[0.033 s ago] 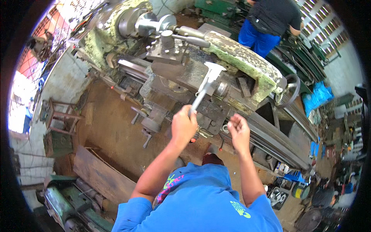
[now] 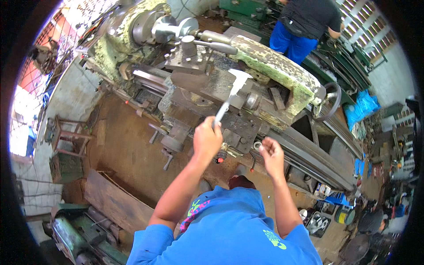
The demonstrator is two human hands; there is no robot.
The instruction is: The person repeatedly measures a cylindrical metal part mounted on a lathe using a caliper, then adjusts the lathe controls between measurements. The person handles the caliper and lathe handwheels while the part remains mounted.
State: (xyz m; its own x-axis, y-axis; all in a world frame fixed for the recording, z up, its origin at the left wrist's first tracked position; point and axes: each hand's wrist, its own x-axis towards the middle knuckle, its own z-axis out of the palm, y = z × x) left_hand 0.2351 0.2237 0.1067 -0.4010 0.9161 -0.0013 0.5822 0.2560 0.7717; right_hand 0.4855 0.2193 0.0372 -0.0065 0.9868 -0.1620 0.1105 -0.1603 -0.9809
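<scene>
Left hand at frame centre grips a steel vernier caliper, right hand pinches a small metal ring w/ fingertips; nothing's shifted vs. prior pic.

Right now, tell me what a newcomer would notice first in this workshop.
The big old lathe, its green paint flaking, runs across the middle of the picture. Over it the left hand grips a metal caliper, while the right hand holds a small metal ring in its fingers. At the top, another person in blue trousers stands behind the lathe.
</scene>
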